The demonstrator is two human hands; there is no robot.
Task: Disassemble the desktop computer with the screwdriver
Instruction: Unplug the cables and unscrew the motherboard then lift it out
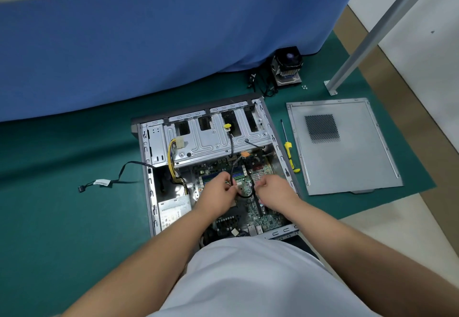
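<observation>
The open desktop case (149,167) lies flat on a green mat, its motherboard (263,211) exposed. Both hands are inside it over the board. My left hand (215,191) pinches a black cable (244,195) that loops between the hands, and my right hand (274,191) grips the cable's other side. The cable runs up toward an orange connector (245,154). A second black cable with a yellow plug (227,126) hangs from the drive cage (213,137). The yellow-handled screwdriver (288,152) lies on the mat right of the case, untouched.
The removed side panel (347,162) lies at the right on the green mat (62,217). A CPU cooler with fan (288,68) and small screws (304,87) sit behind it. A loose black cable (104,182) trails left of the case. A blue cloth (149,43) hangs behind; a metal leg (347,68) stands at right.
</observation>
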